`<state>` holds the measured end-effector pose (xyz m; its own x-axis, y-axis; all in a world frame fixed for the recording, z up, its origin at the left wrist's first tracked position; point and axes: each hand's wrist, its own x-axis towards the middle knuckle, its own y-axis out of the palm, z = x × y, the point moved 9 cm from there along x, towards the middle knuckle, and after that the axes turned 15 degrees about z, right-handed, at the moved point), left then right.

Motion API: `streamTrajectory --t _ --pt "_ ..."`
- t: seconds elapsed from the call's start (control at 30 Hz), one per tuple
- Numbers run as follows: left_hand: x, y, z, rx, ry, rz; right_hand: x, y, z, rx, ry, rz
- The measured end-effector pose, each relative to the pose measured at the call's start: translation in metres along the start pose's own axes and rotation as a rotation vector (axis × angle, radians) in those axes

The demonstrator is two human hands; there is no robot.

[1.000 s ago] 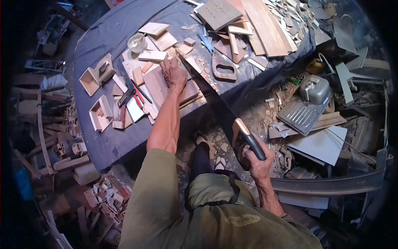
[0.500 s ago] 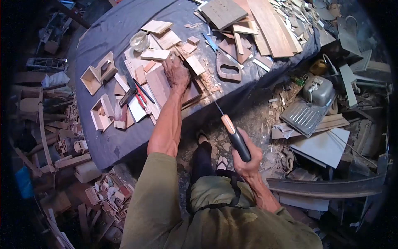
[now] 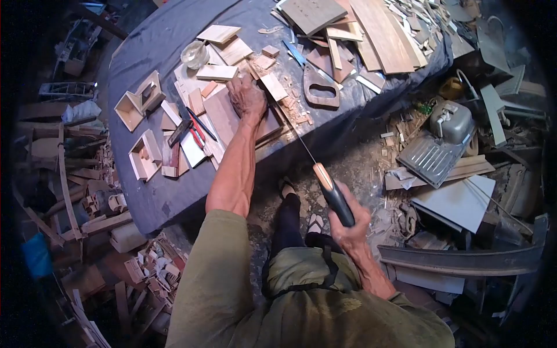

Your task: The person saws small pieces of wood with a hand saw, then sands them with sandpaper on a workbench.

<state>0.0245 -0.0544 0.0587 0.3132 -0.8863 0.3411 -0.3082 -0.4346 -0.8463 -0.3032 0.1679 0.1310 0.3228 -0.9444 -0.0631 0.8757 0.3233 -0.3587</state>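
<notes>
My right hand (image 3: 351,219) is wrapped round the black and light-wood handle of a handsaw (image 3: 332,191). Its thin blade runs up to the table edge, beside a pale wood block (image 3: 273,87) and scattered sawdust. My left hand (image 3: 247,97) bears down with bent fingers on a piece of wood at the brown board (image 3: 221,112); its fingertips are partly hidden. Close by lie a pale wood strip (image 3: 217,72), red-handled pliers (image 3: 197,134) and a hammer (image 3: 180,131). A clear jar (image 3: 195,55) stands behind them.
Small open wooden boxes (image 3: 144,155) sit on the left of the cloth-covered table (image 3: 174,204). Right of my work lies another handsaw (image 3: 320,90), with stacked boards (image 3: 383,37) beyond. A metal sink (image 3: 432,159) and wood scraps crowd the floor.
The saw and my right hand have shifted slightly down and right, showing more of the blade. My left hand stays at the same piece. The whole view has shifted a little.
</notes>
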Motion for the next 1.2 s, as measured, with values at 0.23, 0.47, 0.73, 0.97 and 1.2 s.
streamTrajectory --t 0.23,0.47,0.73,0.97,1.2 --pt "0.002 0.014 0.006 0.023 0.068 0.056 -0.058 -0.022 0.000 0.000 0.006 -0.030" --pt "0.001 0.000 0.001 -0.060 0.093 -0.089 0.023 0.007 0.009 0.011 -0.077 -0.068" --pt "0.006 -0.001 0.001 -0.023 0.030 0.086 -0.060 -0.011 -0.014 -0.041 0.031 0.001" --pt "-0.005 0.010 0.006 -0.036 0.014 0.048 -0.015 0.006 -0.017 -0.048 -0.051 -0.035" --pt "-0.002 -0.003 -0.003 -0.055 0.064 -0.023 -0.004 0.007 -0.015 0.005 0.053 -0.004"
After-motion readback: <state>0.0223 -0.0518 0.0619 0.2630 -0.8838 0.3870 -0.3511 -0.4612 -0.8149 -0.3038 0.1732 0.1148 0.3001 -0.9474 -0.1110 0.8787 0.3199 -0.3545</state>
